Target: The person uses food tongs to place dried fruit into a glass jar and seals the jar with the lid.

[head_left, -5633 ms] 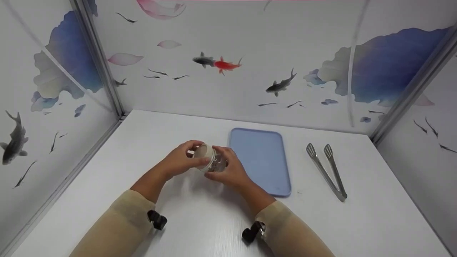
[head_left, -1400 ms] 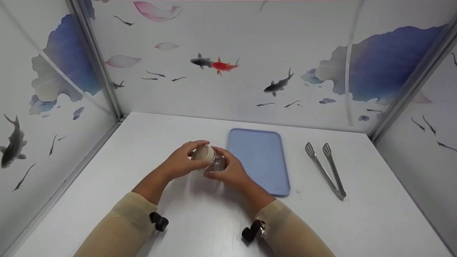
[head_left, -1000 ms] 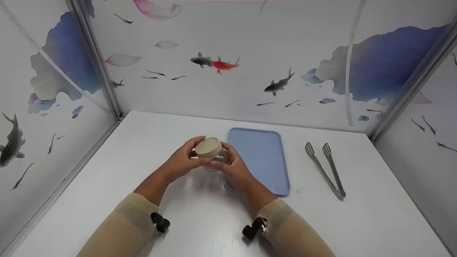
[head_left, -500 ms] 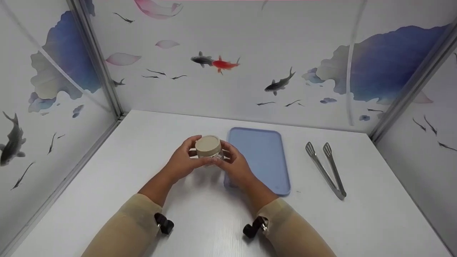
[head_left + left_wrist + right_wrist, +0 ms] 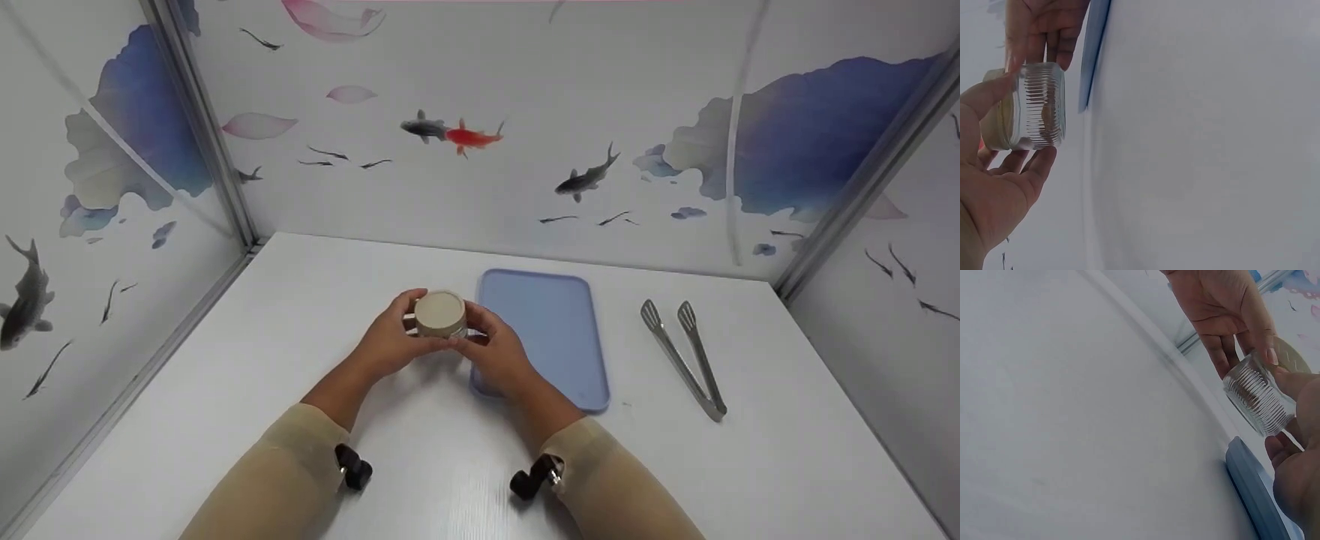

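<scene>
A clear glass jar (image 5: 1041, 107) with ribbed sides and a beige lid (image 5: 440, 313) is held up off the table between both hands. My left hand (image 5: 388, 341) grips its left side, the thumb across the front and the fingers around the side and behind. From the right, my right hand (image 5: 501, 356) holds the jar with thumb in front and fingers curled behind. Both thumbs meet near the lower rim of the lid in the head view. The lid sits on the jar and faces up toward the head camera. What the jar contains is unclear.
Just right of the jar, a blue tray (image 5: 544, 330) lies on the white table (image 5: 435, 480), partly behind the right hand. Metal tongs (image 5: 694, 367) lie spread farther right. Printed wall panels (image 5: 480, 195) enclose the back and sides.
Earlier the jar was tipped with its lid toward the left; it has turned so the lid faces up. The left forearm has shifted slightly right. Tray and tongs stay put.
</scene>
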`<state>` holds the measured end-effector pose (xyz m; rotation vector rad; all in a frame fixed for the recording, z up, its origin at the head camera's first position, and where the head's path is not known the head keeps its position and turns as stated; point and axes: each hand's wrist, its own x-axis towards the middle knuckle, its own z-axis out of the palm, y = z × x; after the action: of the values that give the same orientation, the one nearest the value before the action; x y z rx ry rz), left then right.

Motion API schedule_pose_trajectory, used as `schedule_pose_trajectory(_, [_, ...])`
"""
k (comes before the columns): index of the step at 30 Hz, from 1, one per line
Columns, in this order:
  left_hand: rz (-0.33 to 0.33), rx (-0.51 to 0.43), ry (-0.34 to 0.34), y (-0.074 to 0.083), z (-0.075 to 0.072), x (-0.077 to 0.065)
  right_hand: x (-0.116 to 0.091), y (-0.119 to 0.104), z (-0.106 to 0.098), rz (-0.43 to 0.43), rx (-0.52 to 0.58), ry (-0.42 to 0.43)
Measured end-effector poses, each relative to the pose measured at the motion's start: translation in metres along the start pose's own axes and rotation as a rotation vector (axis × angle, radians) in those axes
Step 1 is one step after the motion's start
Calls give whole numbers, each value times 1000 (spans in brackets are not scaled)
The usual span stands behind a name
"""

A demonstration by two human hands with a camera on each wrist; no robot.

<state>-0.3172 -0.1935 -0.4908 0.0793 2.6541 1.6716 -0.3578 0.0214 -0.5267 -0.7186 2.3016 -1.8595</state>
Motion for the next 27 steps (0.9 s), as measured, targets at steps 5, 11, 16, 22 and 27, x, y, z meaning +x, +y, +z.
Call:
schedule_pose_trajectory(5, [-11, 46, -8, -1, 1, 1, 0, 0, 1, 71, -1, -8])
schedule_pose_trajectory(11, [-32, 88, -7, -1, 1, -1, 0, -1, 5, 100, -35, 12])
schedule_pose_trajectory(16, [-51, 104, -4, -2, 0, -1, 1, -1, 8, 113, -56, 15])
schedule_pose_trajectory(22, [-64, 93, -6, -6, -1, 2, 2, 0, 9, 112, -40, 1])
schedule_pose_trajectory(27, [-67, 76, -7, -8, 0, 3, 3, 3, 9, 107, -22, -8])
